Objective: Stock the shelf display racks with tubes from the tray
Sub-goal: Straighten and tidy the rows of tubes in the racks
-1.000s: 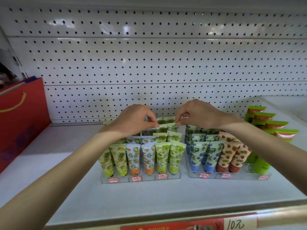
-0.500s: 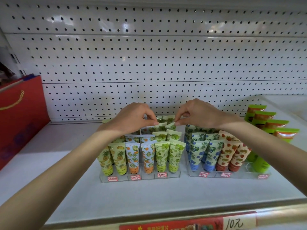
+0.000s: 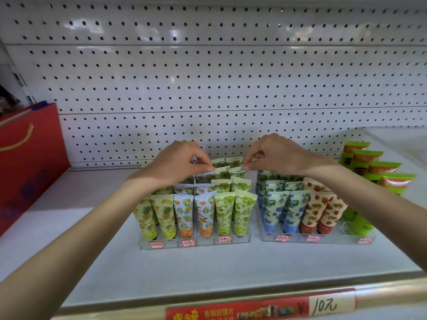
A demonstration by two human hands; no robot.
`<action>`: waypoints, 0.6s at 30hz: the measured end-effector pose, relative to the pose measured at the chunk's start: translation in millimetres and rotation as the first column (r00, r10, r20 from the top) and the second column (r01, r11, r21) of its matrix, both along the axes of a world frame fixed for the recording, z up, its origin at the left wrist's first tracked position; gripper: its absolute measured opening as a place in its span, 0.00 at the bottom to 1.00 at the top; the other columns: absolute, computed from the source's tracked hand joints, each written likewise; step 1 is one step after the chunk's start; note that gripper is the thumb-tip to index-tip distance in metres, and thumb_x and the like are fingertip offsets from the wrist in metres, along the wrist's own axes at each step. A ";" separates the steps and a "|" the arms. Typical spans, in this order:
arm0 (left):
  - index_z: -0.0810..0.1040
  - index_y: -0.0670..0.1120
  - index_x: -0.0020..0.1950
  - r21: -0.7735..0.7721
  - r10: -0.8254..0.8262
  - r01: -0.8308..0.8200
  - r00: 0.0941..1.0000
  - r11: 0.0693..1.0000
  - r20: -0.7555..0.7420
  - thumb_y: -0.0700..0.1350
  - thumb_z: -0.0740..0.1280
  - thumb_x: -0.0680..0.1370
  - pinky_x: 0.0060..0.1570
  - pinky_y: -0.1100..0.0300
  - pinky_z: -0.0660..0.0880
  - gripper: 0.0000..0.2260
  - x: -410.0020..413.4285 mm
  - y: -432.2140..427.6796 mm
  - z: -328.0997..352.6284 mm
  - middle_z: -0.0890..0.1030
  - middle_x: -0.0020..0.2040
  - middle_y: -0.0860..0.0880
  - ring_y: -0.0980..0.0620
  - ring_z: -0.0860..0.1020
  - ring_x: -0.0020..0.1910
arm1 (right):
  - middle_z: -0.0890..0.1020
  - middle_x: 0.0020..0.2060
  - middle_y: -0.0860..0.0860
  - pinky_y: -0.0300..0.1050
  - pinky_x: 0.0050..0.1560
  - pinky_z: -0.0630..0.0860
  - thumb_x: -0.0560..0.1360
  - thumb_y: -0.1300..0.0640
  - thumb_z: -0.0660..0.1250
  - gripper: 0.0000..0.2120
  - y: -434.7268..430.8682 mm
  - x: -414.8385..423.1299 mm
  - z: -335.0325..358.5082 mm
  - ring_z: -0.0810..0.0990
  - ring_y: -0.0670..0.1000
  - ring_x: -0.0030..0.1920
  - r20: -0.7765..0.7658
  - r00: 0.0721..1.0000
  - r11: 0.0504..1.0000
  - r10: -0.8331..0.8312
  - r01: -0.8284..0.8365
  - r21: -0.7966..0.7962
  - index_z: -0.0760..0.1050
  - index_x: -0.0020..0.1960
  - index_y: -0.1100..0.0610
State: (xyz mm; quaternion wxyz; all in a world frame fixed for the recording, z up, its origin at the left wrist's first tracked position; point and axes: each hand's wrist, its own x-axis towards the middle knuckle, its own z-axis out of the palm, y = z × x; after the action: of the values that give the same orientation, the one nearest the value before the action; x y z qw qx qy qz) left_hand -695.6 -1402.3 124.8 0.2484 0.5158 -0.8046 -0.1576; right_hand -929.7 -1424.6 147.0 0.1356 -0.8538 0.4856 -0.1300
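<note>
Left hand [image 3: 178, 166]: curled, thumb and forefinger pinching the crimped top of a green tube [image 3: 221, 174] standing in a back row of the left rack [image 3: 194, 245]. Right hand [image 3: 277, 155]: same pinch on the second green tube [image 3: 237, 173] just beside it. Right rack [image 3: 318, 241] stands just right of the left rack, on the same shelf [image 3: 208, 269]. Red bag [image 3: 27, 162] stands well to the left.

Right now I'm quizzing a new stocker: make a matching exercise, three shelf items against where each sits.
1. yellow pineapple-print plastic tubes
2. blue berry-print plastic tubes
3. red paper gift bag

A. far left of the white metal shelf
B. front left of the right clear plastic rack
C. front left of the left clear plastic rack

Pairs: 1-C, 2-B, 3-A
</note>
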 end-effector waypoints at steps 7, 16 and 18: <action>0.83 0.53 0.44 0.004 0.005 -0.005 1.000 1.000 0.004 0.52 0.71 0.72 0.47 0.55 0.72 0.05 -1.2 1.4 -0.4 0.78 0.43 0.53 0.56 0.74 0.43 | 0.69 0.26 0.43 0.36 0.32 0.60 0.72 0.46 0.70 0.06 3.2 0.8 2.1 0.69 0.40 0.28 -0.019 1.000 1.000 -0.009 0.009 -0.005 0.81 0.42 0.48; 0.83 0.53 0.45 -0.001 0.033 -0.033 0.999 0.999 -0.018 0.51 0.70 0.72 0.41 0.61 0.68 0.05 -2.5 7.4 4.4 0.77 0.43 0.54 0.57 0.72 0.41 | 0.72 0.21 0.39 0.37 0.32 0.61 0.72 0.46 0.70 0.08 5.2 -1.0 4.6 0.70 0.33 0.26 0.041 0.999 1.000 -0.018 0.018 0.012 0.81 0.44 0.51; 0.83 0.53 0.45 -0.023 0.049 -0.050 0.998 0.999 -0.025 0.51 0.70 0.73 0.41 0.61 0.67 0.05 -1.8 9.9 6.0 0.76 0.42 0.57 0.58 0.71 0.39 | 0.71 0.21 0.40 0.38 0.33 0.62 0.72 0.46 0.70 0.09 4.1 -3.4 7.0 0.69 0.39 0.25 0.100 0.995 1.000 -0.023 0.023 0.007 0.82 0.43 0.51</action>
State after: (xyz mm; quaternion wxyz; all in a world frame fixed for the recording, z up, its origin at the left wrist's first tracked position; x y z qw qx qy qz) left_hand -697.5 -1392.4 130.8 0.2683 0.5306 -0.7903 -0.1483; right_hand -933.1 -1420.5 153.9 0.1608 -0.8401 0.4885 -0.1726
